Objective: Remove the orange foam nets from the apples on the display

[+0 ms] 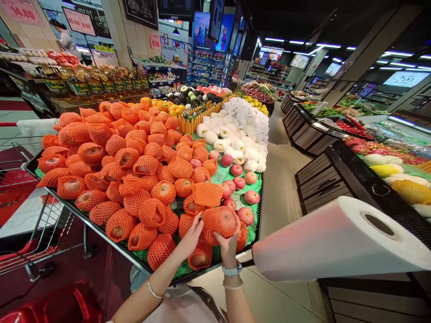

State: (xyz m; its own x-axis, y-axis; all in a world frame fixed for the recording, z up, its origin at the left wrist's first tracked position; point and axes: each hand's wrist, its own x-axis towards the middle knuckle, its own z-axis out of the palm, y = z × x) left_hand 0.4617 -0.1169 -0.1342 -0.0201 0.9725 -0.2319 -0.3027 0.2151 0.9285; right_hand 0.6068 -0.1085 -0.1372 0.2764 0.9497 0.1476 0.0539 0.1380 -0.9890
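Note:
Both my hands hold one apple in an orange foam net (219, 223) just above the near right corner of a fruit stand (257, 229). My left hand (190, 238) cups the apple's left side with fingers pressed on the net. My right hand (229, 244) grips it from below and the right; a watch and a bracelet are on that wrist. Several more netted apples (134, 175) are heaped on green matting, with bare red apples (239, 182) lying to the right of them.
A big white roll of plastic bags (336, 240) juts in at the right. White-netted fruit (242, 130) lies farther back. A red shopping cart (37, 233) stands at the left. A dark produce counter (336, 179) lines the aisle's right side. A person stands far back left.

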